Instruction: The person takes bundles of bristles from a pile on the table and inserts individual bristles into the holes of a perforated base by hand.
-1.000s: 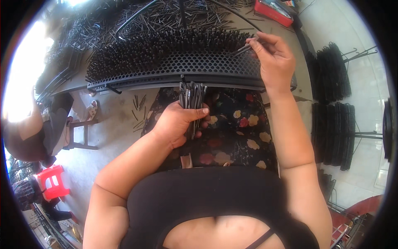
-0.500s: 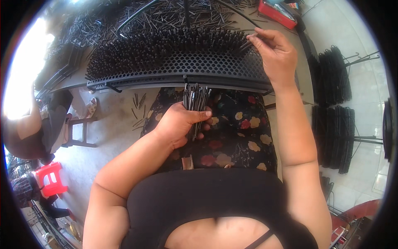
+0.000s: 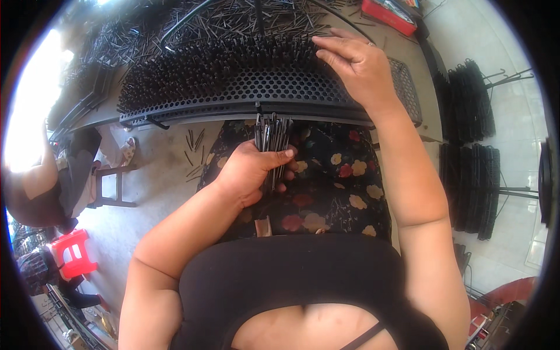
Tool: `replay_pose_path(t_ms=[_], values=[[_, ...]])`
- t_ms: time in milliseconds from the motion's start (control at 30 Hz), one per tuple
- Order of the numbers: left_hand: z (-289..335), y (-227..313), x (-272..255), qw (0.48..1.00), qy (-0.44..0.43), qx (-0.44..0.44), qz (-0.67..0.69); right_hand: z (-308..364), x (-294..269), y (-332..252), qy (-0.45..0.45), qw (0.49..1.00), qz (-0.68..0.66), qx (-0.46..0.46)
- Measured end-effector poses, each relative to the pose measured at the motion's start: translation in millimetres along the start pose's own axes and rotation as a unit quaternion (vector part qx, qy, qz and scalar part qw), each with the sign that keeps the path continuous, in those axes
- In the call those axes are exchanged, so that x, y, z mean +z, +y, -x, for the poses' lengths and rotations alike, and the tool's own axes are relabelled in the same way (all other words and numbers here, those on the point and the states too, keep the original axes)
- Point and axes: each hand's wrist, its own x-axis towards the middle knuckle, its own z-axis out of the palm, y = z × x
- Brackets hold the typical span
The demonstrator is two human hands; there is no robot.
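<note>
My left hand (image 3: 248, 172) is closed around a bundle of thin dark rods (image 3: 272, 137), held upright over my lap with the thumb across the front. Several tops stick out above the fist. In front of me, a black perforated metal rack (image 3: 256, 92) bears dense rows of short dark rods (image 3: 204, 67) standing in its holes. My right hand (image 3: 359, 67) reaches over the rack's right part. Its thumb and forefinger tips are a little apart beside the standing rods, and no rod shows between them.
Loose dark rods (image 3: 227, 20) lie heaped behind the rack. A red box (image 3: 388, 16) sits at the far right of the table. Black racks (image 3: 469, 105) hang at the right. Another person (image 3: 41, 181) sits at the left, near a red stool (image 3: 74, 254). Some rods (image 3: 195, 140) lie on the floor.
My right hand has moved left along the rack. The thin rod seen in its fingers before no longer shows there. My left hand keeps its bundle in nearly the same place.
</note>
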Motion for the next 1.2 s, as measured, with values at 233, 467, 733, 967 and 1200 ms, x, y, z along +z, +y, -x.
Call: replay_pose_path(t_ms=[233,467,733,967,1200], values=[[0.0,-2.0,-1.3,0.999,-0.014,0.035,0.026,4.1,1.3,-3.5,-0.022,1.000,0.018,-0.011],[4.8,-10.6,1.7,0.985,-0.113,0.126,0.015,35.6,5.5,-96.1,-0.149,0.877,-0.432,0.147],[5.6,-3.6,-11.7,0.906,-0.188,0.178,-0.335,72.2,21.6,-112.3,-0.096,0.934,-0.343,0.031],[8.0,-8.0,1.6,0.983,-0.020,0.162,-0.089,63.4,14.1,-107.5,-0.014,0.924,-0.370,0.099],[5.8,-3.2,-6.6,0.989,-0.022,0.143,0.008,61.0,4.7,-100.7,-0.034,0.758,-0.510,0.404]])
